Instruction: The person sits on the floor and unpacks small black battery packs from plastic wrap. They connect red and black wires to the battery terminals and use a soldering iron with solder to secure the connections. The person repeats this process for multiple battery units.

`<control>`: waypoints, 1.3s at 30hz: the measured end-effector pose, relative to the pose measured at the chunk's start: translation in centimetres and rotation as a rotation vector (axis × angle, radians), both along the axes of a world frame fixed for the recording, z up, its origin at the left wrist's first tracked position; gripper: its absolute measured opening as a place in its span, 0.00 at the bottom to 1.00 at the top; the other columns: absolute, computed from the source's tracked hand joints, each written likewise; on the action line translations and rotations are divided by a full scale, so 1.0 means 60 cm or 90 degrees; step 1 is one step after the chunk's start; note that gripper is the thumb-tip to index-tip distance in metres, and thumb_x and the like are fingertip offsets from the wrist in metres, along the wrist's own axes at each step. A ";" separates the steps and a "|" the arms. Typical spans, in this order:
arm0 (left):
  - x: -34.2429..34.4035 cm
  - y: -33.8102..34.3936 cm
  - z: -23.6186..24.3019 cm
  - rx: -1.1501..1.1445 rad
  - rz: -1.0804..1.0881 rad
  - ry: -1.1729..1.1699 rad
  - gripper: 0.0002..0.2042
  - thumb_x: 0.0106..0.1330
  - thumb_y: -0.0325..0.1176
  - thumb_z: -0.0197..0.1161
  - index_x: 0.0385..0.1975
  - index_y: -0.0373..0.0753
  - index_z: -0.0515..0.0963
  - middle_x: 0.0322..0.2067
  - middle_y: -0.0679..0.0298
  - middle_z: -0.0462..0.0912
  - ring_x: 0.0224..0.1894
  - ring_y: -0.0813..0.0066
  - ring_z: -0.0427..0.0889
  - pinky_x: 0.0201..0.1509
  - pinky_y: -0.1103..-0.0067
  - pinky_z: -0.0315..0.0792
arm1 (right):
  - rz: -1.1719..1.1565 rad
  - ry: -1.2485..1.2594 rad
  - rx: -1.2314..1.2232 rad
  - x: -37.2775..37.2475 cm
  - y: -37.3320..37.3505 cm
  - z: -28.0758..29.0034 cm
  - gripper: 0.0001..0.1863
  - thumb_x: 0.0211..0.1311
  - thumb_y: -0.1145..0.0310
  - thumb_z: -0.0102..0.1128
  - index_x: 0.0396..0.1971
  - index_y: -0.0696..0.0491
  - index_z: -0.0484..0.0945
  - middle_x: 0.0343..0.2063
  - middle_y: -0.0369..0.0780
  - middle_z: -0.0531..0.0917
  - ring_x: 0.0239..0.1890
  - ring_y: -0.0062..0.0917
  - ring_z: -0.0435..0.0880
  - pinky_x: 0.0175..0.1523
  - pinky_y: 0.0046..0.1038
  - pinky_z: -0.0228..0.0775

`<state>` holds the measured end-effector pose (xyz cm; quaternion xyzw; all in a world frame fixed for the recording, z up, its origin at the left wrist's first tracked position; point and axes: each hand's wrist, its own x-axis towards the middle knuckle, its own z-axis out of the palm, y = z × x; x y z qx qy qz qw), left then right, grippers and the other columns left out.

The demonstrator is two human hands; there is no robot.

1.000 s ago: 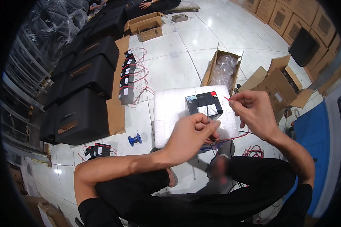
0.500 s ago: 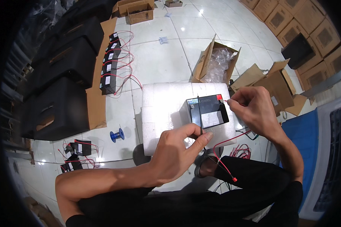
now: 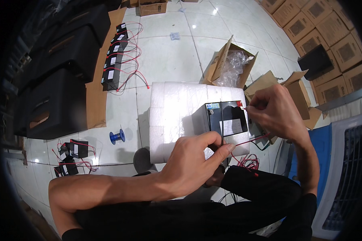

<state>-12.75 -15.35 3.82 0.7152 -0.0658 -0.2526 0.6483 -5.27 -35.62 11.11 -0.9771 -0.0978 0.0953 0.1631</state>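
A black battery (image 3: 231, 119) with a white label and a red terminal (image 3: 239, 103) rests on a white foam block (image 3: 177, 105). My left hand (image 3: 193, 160) pinches a black wire (image 3: 222, 120) that runs up across the battery top, its fingertips at the battery's near edge. Beside the red terminal, my right hand (image 3: 275, 112) is closed in a pinch on the end of a red wire (image 3: 257, 139); the exact contact at the terminal is too small to tell. Loose red and black wires hang below the block, over my lap.
Wired batteries (image 3: 112, 72) line a cardboard sheet (image 3: 96, 112) beside black housings (image 3: 54, 108); more batteries (image 3: 76, 150) lie lower left near a blue spool (image 3: 117, 136). Open cartons (image 3: 217, 66) sit behind the block, stacked boxes (image 3: 326, 24) at upper right, a blue-and-grey appliance (image 3: 317, 160) at right.
The battery appears shifted right on the block, with my left hand lower on the black wire. My right hand has moved with the red wire to the red terminal. The view has shifted.
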 end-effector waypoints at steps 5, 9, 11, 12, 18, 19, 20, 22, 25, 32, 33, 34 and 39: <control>0.002 0.000 -0.001 0.020 -0.009 -0.028 0.12 0.71 0.36 0.63 0.34 0.31 0.80 0.26 0.64 0.84 0.22 0.88 0.72 0.23 0.81 0.66 | 0.052 0.034 -0.054 0.020 0.012 0.008 0.10 0.48 0.73 0.67 0.23 0.68 0.83 0.18 0.52 0.82 0.21 0.37 0.84 0.32 0.32 0.77; 0.001 0.002 -0.005 0.026 -0.016 -0.012 0.12 0.71 0.36 0.64 0.34 0.31 0.81 0.28 0.62 0.86 0.23 0.87 0.73 0.25 0.81 0.67 | 0.060 0.031 -0.049 0.014 0.012 0.015 0.10 0.49 0.74 0.66 0.24 0.68 0.83 0.17 0.52 0.82 0.20 0.38 0.84 0.33 0.33 0.77; 0.001 0.001 -0.008 0.017 -0.002 -0.038 0.12 0.70 0.36 0.64 0.34 0.31 0.81 0.28 0.61 0.86 0.23 0.86 0.74 0.25 0.80 0.68 | 0.033 0.028 -0.048 0.006 0.013 0.013 0.10 0.51 0.73 0.66 0.26 0.68 0.83 0.18 0.53 0.82 0.21 0.38 0.85 0.33 0.33 0.77; 0.002 0.000 -0.010 0.014 0.003 -0.054 0.12 0.70 0.37 0.64 0.34 0.31 0.81 0.28 0.61 0.86 0.23 0.86 0.74 0.25 0.80 0.68 | 0.020 0.027 -0.048 0.002 0.013 0.011 0.10 0.52 0.73 0.66 0.26 0.68 0.83 0.18 0.53 0.82 0.21 0.38 0.85 0.33 0.34 0.77; 0.000 0.001 -0.006 0.022 -0.007 -0.034 0.13 0.70 0.38 0.64 0.35 0.31 0.81 0.27 0.60 0.86 0.23 0.83 0.74 0.26 0.79 0.69 | 0.045 -0.014 -0.031 -0.012 0.009 0.004 0.10 0.56 0.73 0.65 0.31 0.68 0.84 0.20 0.54 0.83 0.23 0.42 0.86 0.35 0.35 0.77; 0.001 0.002 -0.005 0.025 -0.011 -0.023 0.14 0.70 0.39 0.64 0.35 0.31 0.81 0.27 0.60 0.85 0.23 0.83 0.74 0.26 0.78 0.69 | 0.048 -0.020 -0.034 -0.015 0.008 0.002 0.10 0.55 0.74 0.65 0.32 0.66 0.85 0.21 0.52 0.83 0.22 0.37 0.85 0.34 0.33 0.77; 0.002 0.002 -0.005 0.020 -0.006 -0.036 0.14 0.70 0.39 0.64 0.35 0.31 0.81 0.27 0.60 0.85 0.22 0.83 0.73 0.25 0.78 0.68 | 0.050 -0.025 -0.037 -0.018 0.008 -0.001 0.10 0.55 0.74 0.65 0.33 0.65 0.85 0.21 0.50 0.84 0.22 0.33 0.85 0.34 0.31 0.76; 0.002 0.000 -0.006 0.021 -0.005 -0.050 0.14 0.70 0.39 0.64 0.34 0.31 0.82 0.26 0.61 0.85 0.21 0.84 0.72 0.24 0.79 0.67 | 0.053 -0.038 -0.036 -0.022 0.008 -0.009 0.10 0.54 0.75 0.65 0.35 0.63 0.86 0.22 0.47 0.85 0.22 0.29 0.85 0.33 0.29 0.77; 0.002 0.000 -0.011 0.013 -0.010 -0.051 0.14 0.70 0.39 0.64 0.34 0.31 0.82 0.25 0.61 0.84 0.20 0.84 0.71 0.23 0.78 0.67 | 0.053 -0.051 -0.032 -0.024 0.005 -0.017 0.11 0.55 0.75 0.64 0.37 0.62 0.86 0.24 0.48 0.86 0.24 0.31 0.86 0.35 0.29 0.78; -0.001 -0.005 -0.019 -0.010 0.028 -0.144 0.14 0.70 0.35 0.62 0.28 0.30 0.77 0.13 0.53 0.74 0.13 0.67 0.71 0.20 0.68 0.63 | 0.103 -0.108 -0.003 -0.025 -0.002 -0.030 0.07 0.55 0.76 0.63 0.33 0.62 0.84 0.24 0.50 0.84 0.26 0.40 0.85 0.35 0.34 0.75; 0.000 -0.005 -0.019 -0.006 0.029 -0.152 0.14 0.70 0.35 0.62 0.28 0.30 0.77 0.14 0.53 0.74 0.13 0.66 0.71 0.21 0.68 0.63 | 0.122 -0.131 0.021 -0.027 -0.002 -0.035 0.06 0.56 0.76 0.62 0.30 0.63 0.84 0.22 0.51 0.82 0.25 0.45 0.83 0.33 0.37 0.74; 0.000 -0.005 -0.019 0.007 0.025 -0.157 0.14 0.70 0.36 0.62 0.28 0.30 0.77 0.14 0.52 0.74 0.13 0.64 0.72 0.21 0.68 0.63 | 0.131 -0.151 0.015 -0.028 -0.003 -0.039 0.05 0.56 0.76 0.63 0.29 0.62 0.83 0.22 0.50 0.82 0.25 0.44 0.83 0.33 0.37 0.74; 0.000 -0.004 -0.019 -0.006 0.030 -0.158 0.14 0.70 0.36 0.63 0.28 0.30 0.77 0.14 0.52 0.75 0.13 0.63 0.72 0.21 0.67 0.64 | 0.169 -0.222 -0.025 -0.037 -0.015 -0.057 0.05 0.55 0.78 0.66 0.31 0.62 0.84 0.21 0.44 0.82 0.22 0.33 0.83 0.32 0.31 0.74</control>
